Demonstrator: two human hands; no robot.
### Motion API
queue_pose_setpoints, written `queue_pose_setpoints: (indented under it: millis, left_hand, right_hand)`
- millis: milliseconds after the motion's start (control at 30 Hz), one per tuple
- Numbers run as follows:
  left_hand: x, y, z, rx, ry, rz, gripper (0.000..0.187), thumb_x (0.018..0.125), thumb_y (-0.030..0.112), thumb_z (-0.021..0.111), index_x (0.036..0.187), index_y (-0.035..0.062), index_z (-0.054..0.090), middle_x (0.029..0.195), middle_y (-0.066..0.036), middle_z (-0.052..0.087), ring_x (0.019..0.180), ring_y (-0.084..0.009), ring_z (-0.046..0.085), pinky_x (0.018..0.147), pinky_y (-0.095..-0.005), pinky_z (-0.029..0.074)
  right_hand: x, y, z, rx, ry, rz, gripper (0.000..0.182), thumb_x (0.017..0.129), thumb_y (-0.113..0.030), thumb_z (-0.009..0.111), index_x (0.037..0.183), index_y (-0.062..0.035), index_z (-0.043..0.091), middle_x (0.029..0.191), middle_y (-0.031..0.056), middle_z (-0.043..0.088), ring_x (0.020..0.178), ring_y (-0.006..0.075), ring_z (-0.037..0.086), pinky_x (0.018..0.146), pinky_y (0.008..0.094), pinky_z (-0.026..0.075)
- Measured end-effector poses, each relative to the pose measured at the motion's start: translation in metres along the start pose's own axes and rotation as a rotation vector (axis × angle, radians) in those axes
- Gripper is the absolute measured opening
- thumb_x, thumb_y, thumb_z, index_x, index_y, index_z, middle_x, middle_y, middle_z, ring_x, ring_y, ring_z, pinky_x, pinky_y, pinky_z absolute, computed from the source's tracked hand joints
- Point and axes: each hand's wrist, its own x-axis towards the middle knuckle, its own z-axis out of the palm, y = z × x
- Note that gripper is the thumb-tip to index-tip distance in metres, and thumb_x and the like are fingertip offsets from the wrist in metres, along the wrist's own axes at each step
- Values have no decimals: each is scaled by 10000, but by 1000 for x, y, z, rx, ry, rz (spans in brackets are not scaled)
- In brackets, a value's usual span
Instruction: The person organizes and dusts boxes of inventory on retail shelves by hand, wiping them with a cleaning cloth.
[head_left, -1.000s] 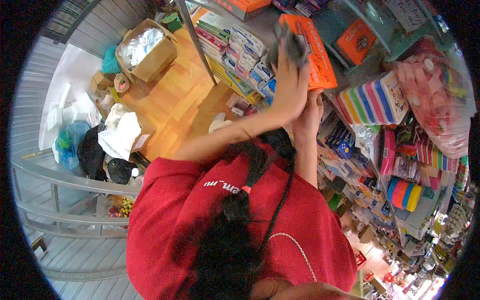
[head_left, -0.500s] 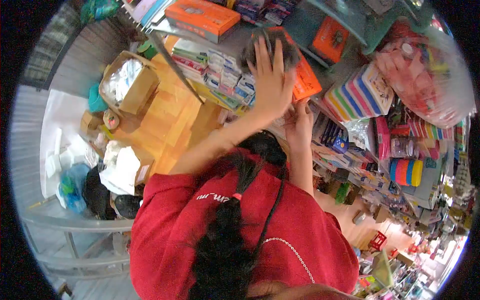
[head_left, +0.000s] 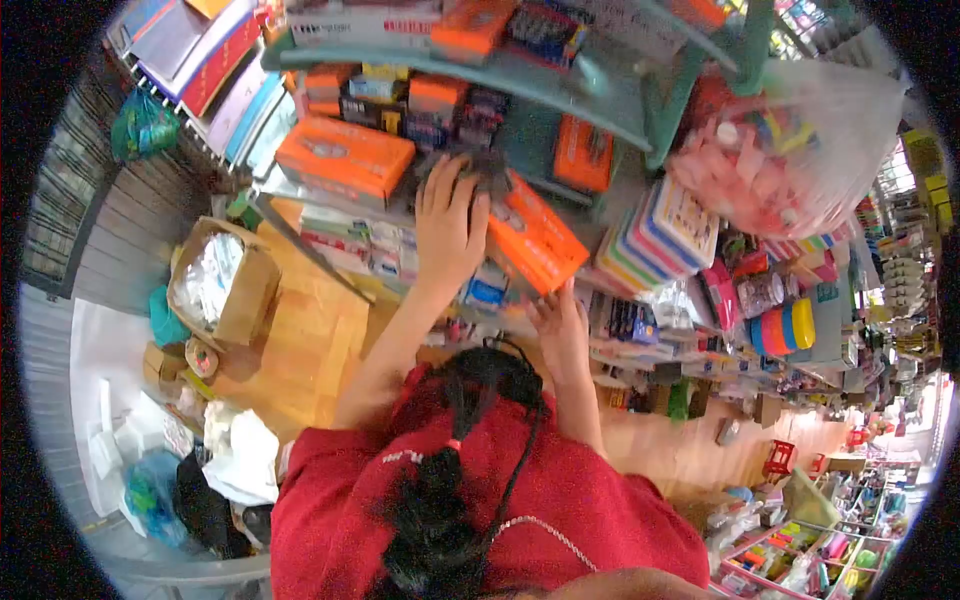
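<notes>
My left hand is on a dark, fuzzy cloth, its fingers bent over the cloth's near side. The cloth lies against the upper left end of an orange box. My right hand is at the lower right corner of that box, with its fingertips against the edge; part of the grip is hidden under the box. The box is tilted in front of the shelf. Another orange box lies to the left of my left hand.
A green shelf with small boxes runs across the top. At the right are stacked striped books and a clear bag of pink items. An open carton stands on the wooden floor at left. Red sleeves and dark braided hair fill the lower middle.
The view has shifted, showing more of the upper shelf. My left hand and the cloth have moved toward the box's upper left end, uncovering more of its orange face.
</notes>
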Motion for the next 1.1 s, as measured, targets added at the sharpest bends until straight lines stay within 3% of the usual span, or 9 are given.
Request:
queue_pose_setpoints:
  millis: [33,233,267,400,500,533,667,867,1100]
  left_hand:
    - [4,-2,0,9,18,13,282,884,201,483,1108,42,550,1282,-147,468,1232,-368,394,994,-472,318]
    - [21,8,-18,-259,-38,-266,275,892,190,482,1113,32,526,1124,-209,528,1040,-420,501,874,-459,408]
    - [22,8,-20,-328,-74,-318,273,877,182,497,1105,33,525,1086,-211,534,994,-424,519,836,-463,425]
    - [19,2,-24,-329,-80,-299,260,863,179,514,1081,38,528,999,-203,540,898,-425,536,771,-458,434]
    - [8,5,-28,-296,-67,-285,252,858,176,519,1071,42,533,987,-199,532,895,-418,526,761,-465,429]
    - [2,10,-32,-294,-55,-268,250,857,176,520,1069,44,535,982,-199,529,897,-416,522,759,-468,426]
    - [-22,12,-46,-345,-49,-229,280,876,181,511,1116,39,537,1066,-211,526,977,-410,510,828,-439,420]
    - [-14,-8,-36,-685,-164,-295,318,896,169,486,1170,16,536,1167,-194,532,1054,-341,526,916,-367,395]
    - [-1,-14,-44,-1082,-379,-406,336,843,157,555,1134,-10,570,1072,-99,604,1004,-173,551,894,-296,407]
  right_hand:
    - [-5,-5,8,-17,19,-17,426,973,-352,431,1196,9,474,1000,50,558,880,150,565,824,317,508]
    - [-16,-11,-5,-20,-125,18,600,950,-446,419,1361,-27,297,1311,149,434,1150,282,491,950,447,451]
    - [-15,-8,-2,-43,-121,15,616,965,-410,405,1440,-111,152,1345,151,399,1163,282,482,907,467,479]
    - [-20,-4,45,-303,117,-247,703,971,-354,429,1457,-275,-73,1385,151,347,1097,271,533,831,460,524]
    - [-8,-7,37,-359,132,-210,724,938,-373,507,1466,-158,60,1323,135,419,1063,252,535,793,397,524]
    - [27,14,-12,-482,154,-218,594,937,-413,483,1396,-135,230,1272,152,470,942,295,624,744,431,561]
    - [16,-9,9,-321,172,-172,493,903,-411,543,1253,-89,415,1095,130,584,784,273,663,672,371,579]
    - [14,6,2,-221,156,-292,392,883,-368,583,1147,-99,476,880,65,620,474,124,529,395,257,441]
    - [-1,11,-5,-137,128,-194,297,900,-403,532,933,-108,534,619,-2,540,338,80,372,304,225,258]
